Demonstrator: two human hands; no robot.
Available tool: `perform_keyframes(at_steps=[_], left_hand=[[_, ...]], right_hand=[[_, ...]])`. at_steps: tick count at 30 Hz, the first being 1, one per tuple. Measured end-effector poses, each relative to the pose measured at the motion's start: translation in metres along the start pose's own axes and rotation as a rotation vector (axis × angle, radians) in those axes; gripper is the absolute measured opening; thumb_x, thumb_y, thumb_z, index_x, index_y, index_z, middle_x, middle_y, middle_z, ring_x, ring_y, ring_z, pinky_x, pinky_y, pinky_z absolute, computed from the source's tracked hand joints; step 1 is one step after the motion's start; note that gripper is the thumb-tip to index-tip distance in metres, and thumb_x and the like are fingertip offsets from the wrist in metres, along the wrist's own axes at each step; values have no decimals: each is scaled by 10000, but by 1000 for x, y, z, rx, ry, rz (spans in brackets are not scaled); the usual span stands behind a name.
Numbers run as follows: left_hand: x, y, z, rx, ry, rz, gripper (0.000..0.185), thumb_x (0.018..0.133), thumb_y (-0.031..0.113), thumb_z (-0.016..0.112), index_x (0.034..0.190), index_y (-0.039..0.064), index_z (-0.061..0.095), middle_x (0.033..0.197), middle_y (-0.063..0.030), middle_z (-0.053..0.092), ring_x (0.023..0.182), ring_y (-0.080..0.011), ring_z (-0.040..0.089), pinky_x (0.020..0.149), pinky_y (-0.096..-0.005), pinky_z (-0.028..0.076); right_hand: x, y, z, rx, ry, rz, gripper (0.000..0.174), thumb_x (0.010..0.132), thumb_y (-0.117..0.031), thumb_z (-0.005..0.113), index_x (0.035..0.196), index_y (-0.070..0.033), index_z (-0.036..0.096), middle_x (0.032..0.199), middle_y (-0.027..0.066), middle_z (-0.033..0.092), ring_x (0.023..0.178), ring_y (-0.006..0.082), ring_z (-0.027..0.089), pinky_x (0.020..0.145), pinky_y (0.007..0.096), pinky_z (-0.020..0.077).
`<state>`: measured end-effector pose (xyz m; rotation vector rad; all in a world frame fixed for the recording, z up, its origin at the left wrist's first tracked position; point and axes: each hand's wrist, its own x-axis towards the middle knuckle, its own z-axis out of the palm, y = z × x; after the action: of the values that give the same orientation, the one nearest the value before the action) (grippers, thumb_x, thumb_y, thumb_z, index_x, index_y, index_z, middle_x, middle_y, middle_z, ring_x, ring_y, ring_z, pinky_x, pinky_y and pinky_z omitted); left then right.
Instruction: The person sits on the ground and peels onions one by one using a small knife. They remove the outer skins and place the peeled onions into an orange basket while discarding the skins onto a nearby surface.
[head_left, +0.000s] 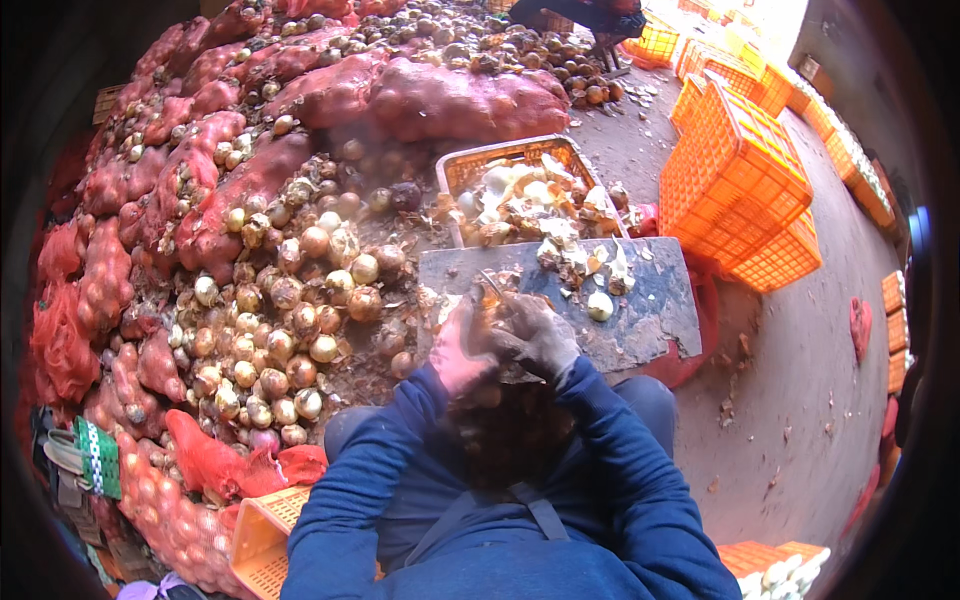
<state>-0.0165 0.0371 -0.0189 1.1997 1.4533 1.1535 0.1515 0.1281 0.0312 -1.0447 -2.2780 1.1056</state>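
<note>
My left hand (461, 346) and my gloved right hand (536, 334) are close together over the near left part of a worn board (667, 300). Between them is a brownish onion (489, 304), partly hidden by the fingers. A thin blade (491, 283) sticks up beside the right hand's fingers; its handle is hidden. My left hand is around the onion's left side. A peeled pale onion (600, 306) lies on the board to the right, below loose onion skins (619, 274). Behind the board, a plastic crate (517, 148) holds peeled onions and skins.
Loose unpeeled onions (281, 345) cover the ground at left, with red mesh sacks of onions (465, 101) behind and around them. Orange crates (735, 172) stand stacked at right. Another crate (259, 532) is near my left side. A person (581, 15) is partly visible at the top.
</note>
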Motion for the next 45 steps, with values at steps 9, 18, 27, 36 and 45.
perform_keyframes(at_steps=[9, 18, 27, 36, 45], left_hand=[[-5, 2, 40, -482, 296, -85, 856, 794, 136, 803, 1475, 51, 292, 1289, -119, 552, 1031, -210, 617, 834, -350, 551], [-28, 65, 31, -368, 308, -185, 921, 766, 123, 842, 1494, 4, 290, 1385, -146, 495, 1218, -219, 547, 1020, -345, 477], [-26, 56, 37, -543, 383, -176, 854, 803, 68, 794, 1496, 8, 299, 1386, -112, 497, 1213, -196, 536, 1025, -327, 468], [-29, 59, 42, -599, 375, -197, 785, 828, 63, 772, 1473, 30, 325, 1310, -124, 543, 1123, -191, 586, 924, -315, 534], [-30, 100, 45, -571, 320, -313, 718, 850, 58, 749, 1446, 38, 350, 1255, -122, 581, 1072, -193, 616, 903, -307, 543]], right_hand=[[26, 32, 3, -142, 64, -171, 245, 808, -294, 681, 978, -120, 649, 1016, 156, 658, 817, 291, 685, 661, 405, 567], [31, 56, 39, 669, -33, 396, 333, 929, -246, 607, 1115, 31, 608, 815, 96, 672, 686, 153, 631, 615, 320, 516], [-10, 96, 0, 372, -14, 187, 247, 976, -231, 619, 1110, -24, 623, 764, 42, 655, 656, 103, 627, 556, 260, 522], [-74, 6, -15, 247, -129, -16, 467, 972, -218, 592, 1400, -65, 485, 1332, 209, 576, 1231, 325, 570, 1032, 377, 450], [-76, 10, -5, 91, -100, -4, 473, 976, -146, 557, 1417, -17, 442, 1286, 235, 571, 1202, 354, 557, 999, 391, 454]])
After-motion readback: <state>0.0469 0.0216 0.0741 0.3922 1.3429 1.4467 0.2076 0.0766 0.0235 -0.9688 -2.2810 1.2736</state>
